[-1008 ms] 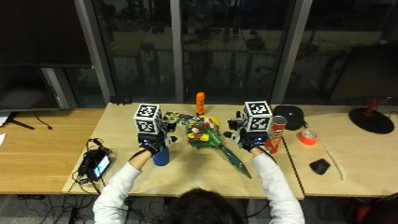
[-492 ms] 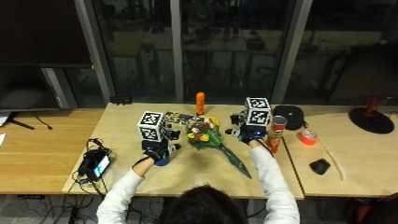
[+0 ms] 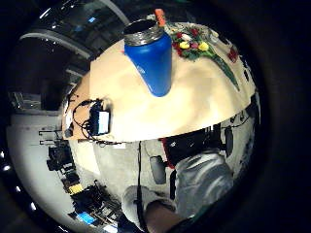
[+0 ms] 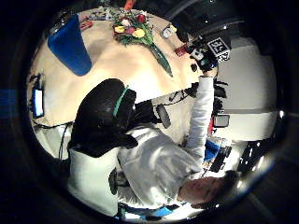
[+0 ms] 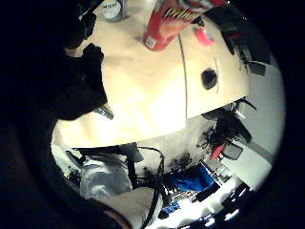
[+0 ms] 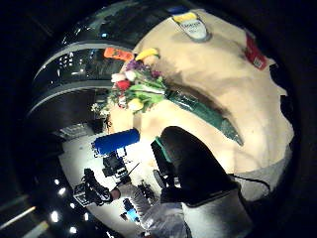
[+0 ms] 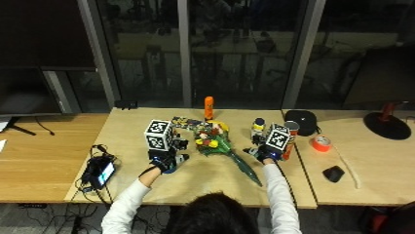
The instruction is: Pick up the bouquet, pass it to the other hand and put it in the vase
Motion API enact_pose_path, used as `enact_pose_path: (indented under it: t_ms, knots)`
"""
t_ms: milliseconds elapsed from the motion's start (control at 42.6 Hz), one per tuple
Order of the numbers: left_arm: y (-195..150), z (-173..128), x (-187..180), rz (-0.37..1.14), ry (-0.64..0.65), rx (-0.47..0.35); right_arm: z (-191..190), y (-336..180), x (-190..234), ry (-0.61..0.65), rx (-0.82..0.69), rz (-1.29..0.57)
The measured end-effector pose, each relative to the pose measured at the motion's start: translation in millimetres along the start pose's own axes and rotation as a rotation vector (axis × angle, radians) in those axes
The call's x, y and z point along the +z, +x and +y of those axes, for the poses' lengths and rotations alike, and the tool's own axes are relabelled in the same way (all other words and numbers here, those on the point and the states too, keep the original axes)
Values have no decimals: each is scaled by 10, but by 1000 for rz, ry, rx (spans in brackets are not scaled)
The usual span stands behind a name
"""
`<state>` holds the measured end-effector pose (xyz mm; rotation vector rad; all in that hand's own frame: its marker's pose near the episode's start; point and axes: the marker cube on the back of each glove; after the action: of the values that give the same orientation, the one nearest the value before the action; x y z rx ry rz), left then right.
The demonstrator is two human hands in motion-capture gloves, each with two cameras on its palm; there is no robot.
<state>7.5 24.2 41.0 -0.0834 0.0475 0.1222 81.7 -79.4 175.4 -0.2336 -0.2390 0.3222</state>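
Status entry, table front to back.

1. Bouquet [image 7: 223, 151]: lies flat on the table [image 7: 129, 131]. The tapered green stem end points at the person and the red and yellow heads point away. I see no hand on it, so I log the pick-up as not yet done.

2. Right hand [image 7: 262, 155]: just beside the wrapped stem, on its right and about halfway along. Its thumb side palm view shows the whole bouquet on the wood and apart from the thumb. The fingers look loosely bent, with nothing in them. I judge this hand best placed to make the first grasp.

3. Left hand [image 7: 165, 161]: on the other side of the bouquet, low over the table. Its palm views show bare tabletop and nothing held, and the thumb is relaxed.

4. Vase [image 3: 150, 58]: a bottle-shaped vessel with a metal rim, upright and with nothing in its open mouth. It stands near the left hand and short of the flower heads. In the outside view the left hand mostly covers it.

5. Bystanders: a phone-like device [image 7: 101, 171] at the left edge and a tape roll [image 7: 319, 143] at the right. An orange bottle [image 7: 209, 107] stands at the far edge behind the flowers.

Outstanding: the lift, the hand-to-hand pass, and the insertion into the vase. All three steps remain, by my reading.
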Motion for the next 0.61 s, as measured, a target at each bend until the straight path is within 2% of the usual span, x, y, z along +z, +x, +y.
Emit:
enact_pose_path:
  t_ms: [70, 188, 399, 516, 610]
  knots:
    - [6, 3, 12, 3, -10, -4, 102, -27, 138, 55, -30, -8]
    - [11, 13, 19, 3, -24, -7, 153, -53, 500, -45, -57, -49]
    - [-14, -7, 34, 1, -19, -3, 198, -75, 927, -156, -32, 18]
    - [-33, -2, 38, 4, -20, -2, 242, -96, 1042, -180, -14, 64]
    - [-74, -9, 52, 9, -29, -15, 243, -94, 1087, -148, 5, 127]
